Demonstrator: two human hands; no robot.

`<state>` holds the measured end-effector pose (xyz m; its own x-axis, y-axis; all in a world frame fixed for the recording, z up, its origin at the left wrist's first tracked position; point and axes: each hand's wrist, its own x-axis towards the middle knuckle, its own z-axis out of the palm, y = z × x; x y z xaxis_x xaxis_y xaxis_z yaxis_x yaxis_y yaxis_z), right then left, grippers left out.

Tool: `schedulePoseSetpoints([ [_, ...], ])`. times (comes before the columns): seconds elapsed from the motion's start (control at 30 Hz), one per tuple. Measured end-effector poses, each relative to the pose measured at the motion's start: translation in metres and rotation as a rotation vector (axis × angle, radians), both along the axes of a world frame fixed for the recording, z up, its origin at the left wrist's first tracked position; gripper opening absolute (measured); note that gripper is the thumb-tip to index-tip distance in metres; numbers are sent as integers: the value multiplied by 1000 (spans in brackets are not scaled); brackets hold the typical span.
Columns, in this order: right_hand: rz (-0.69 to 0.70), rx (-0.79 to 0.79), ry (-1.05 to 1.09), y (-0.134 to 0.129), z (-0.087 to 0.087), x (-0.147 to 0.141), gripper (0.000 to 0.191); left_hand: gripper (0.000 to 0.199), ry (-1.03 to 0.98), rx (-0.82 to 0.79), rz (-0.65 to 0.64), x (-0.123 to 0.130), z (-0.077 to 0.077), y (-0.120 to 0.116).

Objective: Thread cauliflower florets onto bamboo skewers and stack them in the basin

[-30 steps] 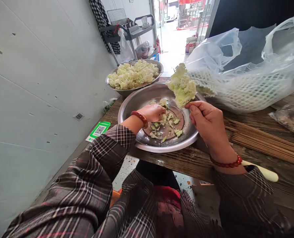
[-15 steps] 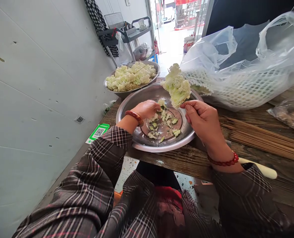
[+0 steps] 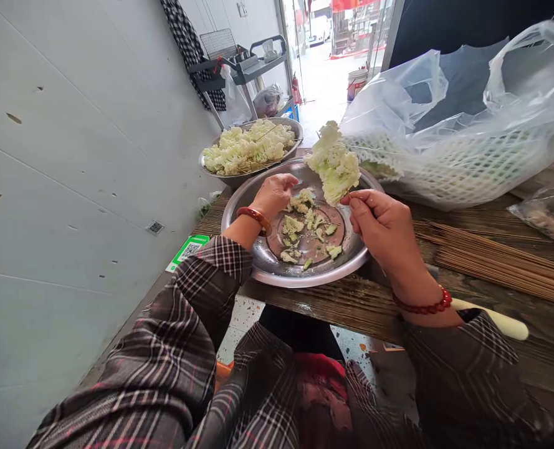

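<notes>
My right hand (image 3: 382, 231) pinches the thin stick of a cauliflower skewer (image 3: 335, 163), whose pale florets stand up above the fingertips over the bowl's right side. My left hand (image 3: 274, 196) hovers over the left part of the wide metal bowl (image 3: 300, 279). Its fingers are loosely bent and slightly apart, and nothing shows in them. Below it, several small cauliflower pieces (image 3: 293, 224) and crumbs lie scattered on the bowl's bottom.
Behind stands a second metal bowl (image 3: 298, 138) heaped with skewered cauliflower (image 3: 248, 146). On the right are a plastic bag (image 3: 463, 162) with net-wrapped contents, a bundle of bamboo skewers (image 3: 501, 262) and a pale rod-like handle (image 3: 496, 318). A wall (image 3: 118, 156) rises at left.
My left hand has risen from the pieces in the bowl and drawn slightly back, uncovering more of them. My right hand keeps the skewer in nearly the same place.
</notes>
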<state>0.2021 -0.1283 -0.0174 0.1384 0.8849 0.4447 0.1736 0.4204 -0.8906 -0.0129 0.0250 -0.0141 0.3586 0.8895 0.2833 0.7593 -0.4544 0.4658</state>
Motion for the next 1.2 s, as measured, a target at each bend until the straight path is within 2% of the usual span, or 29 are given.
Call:
schedulePoseSetpoints([
  [0.13, 2, -7, 6, 0, -1, 1, 20, 34, -268, -74, 151, 1, 8, 0],
  [0.23, 0, -9, 10, 0, -2, 1, 21, 35, -287, -127, 126, 4, 9, -5],
  [0.33, -11, -16, 15, 0, -3, 1, 21, 33, -115, -70, -33, 12, 4, -11],
  [0.47, -10, -14, 17, 0, -2, 0, 22, 38, 234, 22, -369, 26, -6, -24],
  [0.53, -11, -9, 21, 0, -1, 0, 22, 44, 383, 39, -480, 31, -11, -29],
  [0.7, -13, -20, 17, -2, 0, 0, 21, 47, 627, 37, -555, 37, -16, -37],
  [0.87, -10, -23, 7, -2, -1, 1, 22, 27, 730, 15, -470, 42, -11, -42],
  [0.97, -12, -23, 9, -1, -1, 1, 22, 18, 655, 16, -447, 41, -7, -40],
  [1.07, -12, -13, 9, -1, -1, 1, 22, 15, 423, -1, -359, 36, -4, -33],
  [1.2, -15, -18, 14, 0, -2, 1, 23, 17, 128, -104, -264, 28, 2, -28],
])
